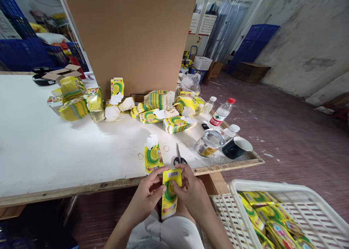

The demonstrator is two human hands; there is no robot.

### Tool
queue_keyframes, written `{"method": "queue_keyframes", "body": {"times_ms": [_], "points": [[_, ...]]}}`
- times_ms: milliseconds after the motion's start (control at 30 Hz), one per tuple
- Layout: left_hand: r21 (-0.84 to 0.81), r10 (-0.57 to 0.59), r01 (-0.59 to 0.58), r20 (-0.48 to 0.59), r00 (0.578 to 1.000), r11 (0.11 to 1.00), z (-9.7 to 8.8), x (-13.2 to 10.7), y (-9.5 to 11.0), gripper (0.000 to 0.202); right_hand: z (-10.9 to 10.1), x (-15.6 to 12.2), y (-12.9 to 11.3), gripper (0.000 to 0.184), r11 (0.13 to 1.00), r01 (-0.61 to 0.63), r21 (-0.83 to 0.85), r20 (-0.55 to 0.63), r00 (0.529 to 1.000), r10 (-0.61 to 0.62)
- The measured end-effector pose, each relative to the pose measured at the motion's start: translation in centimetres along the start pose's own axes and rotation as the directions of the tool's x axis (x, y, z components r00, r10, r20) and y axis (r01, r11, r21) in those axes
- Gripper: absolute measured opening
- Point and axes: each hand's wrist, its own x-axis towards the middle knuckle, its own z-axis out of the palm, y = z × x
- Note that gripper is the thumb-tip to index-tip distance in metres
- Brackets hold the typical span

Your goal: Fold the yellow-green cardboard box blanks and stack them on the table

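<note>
Just below the near edge of the white surface (81,154), toward six o'clock in the view, a yellow carton (169,201) stood tilted between both hands, the fingers grasping it; the left hand (143,196) pinched its nine o'clock edge, thumb on the front, forefinger by the eleven o'clock corner; the right hand (195,189) laid its thumb on the printed face, forefinger at the one o'clock corner. A barcode ran along the carton's top; below it came a green-and-yellow swirl, then reddish lettering too small to read.

From the carton, a small pile of flat cartons (153,158) lay at eleven o'clock; black-handled scissors (179,156) lay just past twelve, near rubber bands (166,148); a red-capped bottle (220,115) beyond one wore a red, white and green label, its characters unclear; a glass jar (203,147) stood nearer, and a dark mug (231,149) at two. Heaped cartons (160,99) stretched from ten to one, before a tall cardboard sheet (131,38); wall posters (209,18) past twelve bore illegible text; blue crates (24,54) stood at ten; a white basket (261,184) of yellow packs (275,214) sat beyond three, above dark reddish floor (294,132).
</note>
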Motion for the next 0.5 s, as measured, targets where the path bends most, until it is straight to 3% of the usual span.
{"method": "queue_keyframes", "body": {"times_ms": [100,233,300,367,433,500], "points": [[-0.009,-0.003,0.002,-0.031,1.0,1.0,0.0,0.0,0.1,0.049,0.2,-0.1,0.0,0.036,1.0,0.013,-0.003,-0.049,0.999,-0.013],[-0.056,-0.007,0.003,-0.07,0.997,0.998,0.4,0.2,0.1,0.047,0.8,0.0,0.5,0.03,0.968,0.092,0.233,-0.058,0.995,-0.081],[-0.047,0.011,-0.014,-0.065,0.998,0.999,1.0,0.4,-0.1,0.044,0.8,-0.2,1.0,0.029,0.927,0.08,0.365,-0.088,0.995,-0.052],[0.006,0.058,-0.058,-0.071,0.996,0.998,1.5,0.7,-0.4,0.04,-0.5,-1.1,1.7,0.03,0.922,0.072,0.381,-0.185,0.983,-0.001],[0.16,0.15,-0.129,-0.129,0.98,0.979,1.3,1.1,-0.6,0.037,-3.3,-2.6,2.7,0.029,0.975,0.049,0.215,-0.39,0.92,0.04],[0.39,0.274,-0.177,-0.209,0.939,0.904,0.3,1.7,-0.8,0.037,-6.9,-4.2,3.9,0.032,0.994,-0.092,-0.055,-0.664,0.747,0.033]]}}
